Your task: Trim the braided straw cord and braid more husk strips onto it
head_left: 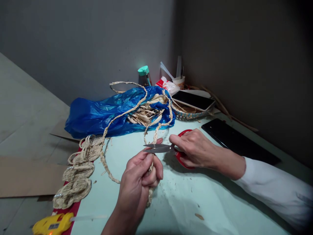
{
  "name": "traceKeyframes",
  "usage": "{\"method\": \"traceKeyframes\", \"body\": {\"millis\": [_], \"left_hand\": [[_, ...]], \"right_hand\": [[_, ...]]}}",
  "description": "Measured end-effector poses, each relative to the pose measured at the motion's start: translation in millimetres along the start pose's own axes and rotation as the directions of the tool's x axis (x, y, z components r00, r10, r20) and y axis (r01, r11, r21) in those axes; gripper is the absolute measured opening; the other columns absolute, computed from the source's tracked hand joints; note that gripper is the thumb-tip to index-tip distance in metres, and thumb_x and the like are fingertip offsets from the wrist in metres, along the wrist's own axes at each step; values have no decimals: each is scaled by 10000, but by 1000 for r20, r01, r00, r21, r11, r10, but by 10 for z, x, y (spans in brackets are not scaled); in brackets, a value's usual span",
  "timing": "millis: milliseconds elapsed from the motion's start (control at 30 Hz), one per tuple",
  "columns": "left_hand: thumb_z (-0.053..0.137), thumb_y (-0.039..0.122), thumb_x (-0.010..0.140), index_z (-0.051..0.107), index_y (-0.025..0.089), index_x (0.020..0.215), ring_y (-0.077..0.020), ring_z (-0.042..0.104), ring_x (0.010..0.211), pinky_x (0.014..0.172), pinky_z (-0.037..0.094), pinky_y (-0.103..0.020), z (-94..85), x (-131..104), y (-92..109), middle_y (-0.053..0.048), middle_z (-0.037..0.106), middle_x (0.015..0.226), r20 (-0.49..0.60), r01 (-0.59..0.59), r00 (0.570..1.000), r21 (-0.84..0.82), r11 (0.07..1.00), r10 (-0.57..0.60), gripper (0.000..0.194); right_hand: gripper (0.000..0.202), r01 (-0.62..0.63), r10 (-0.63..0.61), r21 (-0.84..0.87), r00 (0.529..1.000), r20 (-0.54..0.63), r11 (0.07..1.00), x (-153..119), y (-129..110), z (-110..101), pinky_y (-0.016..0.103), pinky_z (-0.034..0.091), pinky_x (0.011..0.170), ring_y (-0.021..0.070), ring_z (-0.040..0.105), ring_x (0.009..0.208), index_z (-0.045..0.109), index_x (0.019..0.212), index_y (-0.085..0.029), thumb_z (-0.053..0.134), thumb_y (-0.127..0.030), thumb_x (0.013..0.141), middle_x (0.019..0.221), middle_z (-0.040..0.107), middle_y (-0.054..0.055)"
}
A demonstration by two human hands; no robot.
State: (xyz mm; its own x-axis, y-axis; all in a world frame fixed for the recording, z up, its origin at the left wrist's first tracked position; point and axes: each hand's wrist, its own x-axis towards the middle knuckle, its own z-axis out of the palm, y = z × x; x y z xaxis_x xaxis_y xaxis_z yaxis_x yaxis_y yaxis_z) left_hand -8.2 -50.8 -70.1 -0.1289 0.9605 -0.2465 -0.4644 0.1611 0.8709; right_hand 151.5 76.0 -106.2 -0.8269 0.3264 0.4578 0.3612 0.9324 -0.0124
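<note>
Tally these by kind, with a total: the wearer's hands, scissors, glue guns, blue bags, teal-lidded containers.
Hands: 2 (left hand, right hand)
Scissors: 1
Yellow glue gun: 1
Blue bag: 1
Teal-lidded container: 1
Total: 6

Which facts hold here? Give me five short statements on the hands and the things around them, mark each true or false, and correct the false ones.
1. The right hand grips red-handled scissors. True.
2. The left hand holds nothing. False: it holds a braided cord.
3. The yellow glue gun lies at the picture's lower right. False: it is at the lower left.
4. Dry plant strips show at the opening of the blue plastic bag. True.
5. The scissors' blades point toward the right sleeve. False: they point away from it, toward the cord.
</note>
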Motion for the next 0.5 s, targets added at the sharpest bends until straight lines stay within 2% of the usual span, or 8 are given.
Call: {"method": "traceKeyframes", "body": {"millis": [133, 233, 367, 500], "left_hand": [[516, 224, 925, 641, 114, 1004, -25, 148, 433, 430, 149, -179, -9, 10, -8, 17, 547, 587, -33, 0, 999, 22, 1000, 1, 184], [521, 221, 921, 628, 107, 1063, -24, 138, 438, 431, 143, -177, -26, 34, -20, 29, 524, 579, -37, 3, 999, 19, 1000, -2, 211], [540, 220, 913, 630, 111, 1051, -29, 129, 452, 425, 120, -171, -53, 62, -29, 50, 464, 568, -34, 9, 999, 6, 1000, -9, 198], [536, 229, 915, 646, 109, 927, -29, 125, 456, 424, 110, -173, -71, 69, -38, 53, 437, 556, -19, -9, 1000, 36, 999, 10, 163]], "right_hand": [[60, 2, -1, -33, 999, 34, 999, 0, -14, -16, 302, 118, 501, 136, 345, 424, 464, 759, -194, 425, -166, 724, 518, 529, 10], [75, -16, 19, -31, 994, 106, 999, -3, -28, -16, 305, 117, 503, 143, 371, 427, 478, 789, -184, 423, -164, 741, 534, 556, 24], [89, -25, 29, -24, 987, 157, 999, -1, -38, -15, 305, 111, 499, 147, 373, 422, 488, 821, -178, 422, -168, 763, 532, 554, 23], [112, -33, 38, -27, 983, 181, 999, 6, -10, -20, 307, 110, 500, 150, 388, 434, 504, 853, -171, 425, -153, 776, 546, 550, 25]]}}
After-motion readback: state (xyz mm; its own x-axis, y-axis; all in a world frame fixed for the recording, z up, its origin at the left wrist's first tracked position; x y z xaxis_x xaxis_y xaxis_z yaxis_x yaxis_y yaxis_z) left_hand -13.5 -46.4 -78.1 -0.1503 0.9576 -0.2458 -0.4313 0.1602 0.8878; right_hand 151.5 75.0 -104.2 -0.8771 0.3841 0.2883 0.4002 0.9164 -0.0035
